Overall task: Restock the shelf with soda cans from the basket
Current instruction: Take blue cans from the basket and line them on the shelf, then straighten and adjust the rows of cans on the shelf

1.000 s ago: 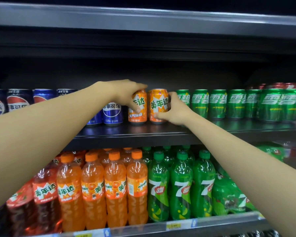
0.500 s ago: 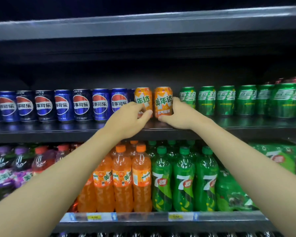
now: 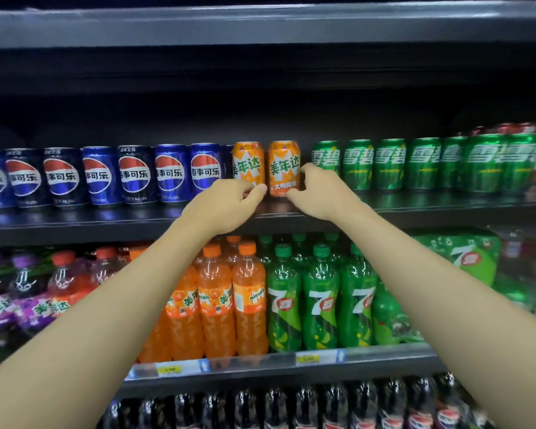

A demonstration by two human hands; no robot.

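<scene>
Two orange soda cans stand upright side by side on the dark can shelf [image 3: 415, 209], between a row of blue cans and a row of green cans. My left hand [image 3: 226, 205] reaches up from below, and its thumb and fingertips pinch the base of the left orange can [image 3: 248, 161]. Around the lower right side of the right orange can [image 3: 284, 165], my right hand [image 3: 319, 193] curls with the thumb under the can's front. The basket is out of view.
Blue cola cans [image 3: 171, 173] fill the shelf to the left and green soda cans [image 3: 390, 164] to the right. Orange bottles [image 3: 217, 305] and green bottles [image 3: 319, 301] stand on the shelf below. Dark cola bottles [image 3: 307, 407] line the bottom. Another shelf [image 3: 260, 23] hangs overhead.
My left hand has dropped from the top of the left orange can to its base. Both cans now sit deeper in line with the rows. The view has pulled back.
</scene>
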